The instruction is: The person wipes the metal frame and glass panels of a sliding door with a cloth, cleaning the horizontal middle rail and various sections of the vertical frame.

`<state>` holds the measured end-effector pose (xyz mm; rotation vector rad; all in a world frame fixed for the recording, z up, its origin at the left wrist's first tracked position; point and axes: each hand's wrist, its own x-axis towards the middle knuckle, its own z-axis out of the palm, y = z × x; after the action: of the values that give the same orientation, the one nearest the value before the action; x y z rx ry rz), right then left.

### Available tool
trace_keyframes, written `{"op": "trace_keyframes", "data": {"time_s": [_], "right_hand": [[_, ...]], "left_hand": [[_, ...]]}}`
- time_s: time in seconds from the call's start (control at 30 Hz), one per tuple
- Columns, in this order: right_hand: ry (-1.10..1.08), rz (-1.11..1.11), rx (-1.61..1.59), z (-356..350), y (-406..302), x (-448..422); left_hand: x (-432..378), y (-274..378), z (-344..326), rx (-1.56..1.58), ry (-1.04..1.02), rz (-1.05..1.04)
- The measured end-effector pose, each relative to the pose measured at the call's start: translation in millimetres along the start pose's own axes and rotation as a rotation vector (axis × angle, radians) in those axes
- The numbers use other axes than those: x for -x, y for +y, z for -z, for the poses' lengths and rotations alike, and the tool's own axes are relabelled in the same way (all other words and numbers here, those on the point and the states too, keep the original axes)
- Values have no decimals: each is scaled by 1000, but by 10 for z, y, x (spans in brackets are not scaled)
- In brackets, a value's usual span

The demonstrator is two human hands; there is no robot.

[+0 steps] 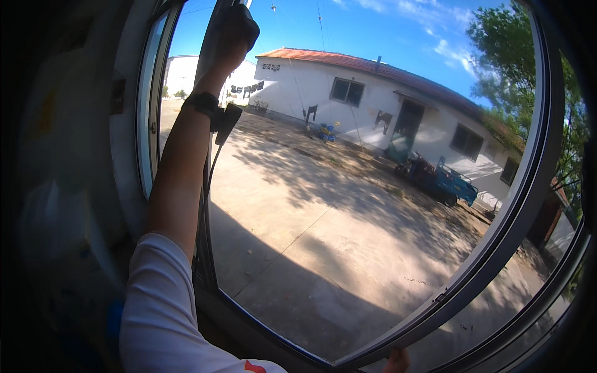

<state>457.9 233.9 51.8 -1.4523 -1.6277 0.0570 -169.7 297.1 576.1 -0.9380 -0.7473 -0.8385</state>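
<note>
In the head view, a large window sash frame point(471, 275) stands tilted before me, its dark lower rail point(275, 338) crossing the bottom of the view. My left hand point(235, 35) is raised high on the left upright of this frame, its fingers curled round it in shadow. Something dark covers the back of that hand. On the left wrist sit a black band point(204, 103) and a small black device point(228, 123) with a cable hanging down. At the bottom, only a few fingers of my right hand point(397, 361) show, gripping the frame's lower edge.
A second window frame point(527, 321) runs along the right, and another pane point(151, 102) stands at the left. Outside lies a concrete yard point(298, 224). A blue cargo tricycle point(443, 179) is parked by a white building point(298, 84) with a red roof.
</note>
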Motion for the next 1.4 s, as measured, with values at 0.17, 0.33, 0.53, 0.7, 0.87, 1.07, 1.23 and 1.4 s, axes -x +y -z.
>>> {"op": "trace_keyframes", "data": {"time_s": [0.17,0.33,0.53,0.7,0.87,1.07,1.23,1.4], "right_hand": [[-157,-44,-2,-70,-16,0],[9,191,-181,-98,3,-56],[-18,143,-268,-134,32,-65],[-1,245,-208,-154,154,-67],[-61,166,-193,-8,5,-37],[-90,26,-93,81,-19,-12],[-67,4,-65,108,37,18],[-26,16,32,31,166,55]], "left_hand": [[-321,612,80,345,89,156],[-1003,1675,11,247,169,76],[-1646,2871,373,504,7,40],[-1923,3633,605,688,64,-90],[-1908,3856,696,607,223,-126],[-1842,3492,774,587,59,-220],[-1461,2501,434,634,72,-177],[-1064,1504,243,525,-79,-78]]}}
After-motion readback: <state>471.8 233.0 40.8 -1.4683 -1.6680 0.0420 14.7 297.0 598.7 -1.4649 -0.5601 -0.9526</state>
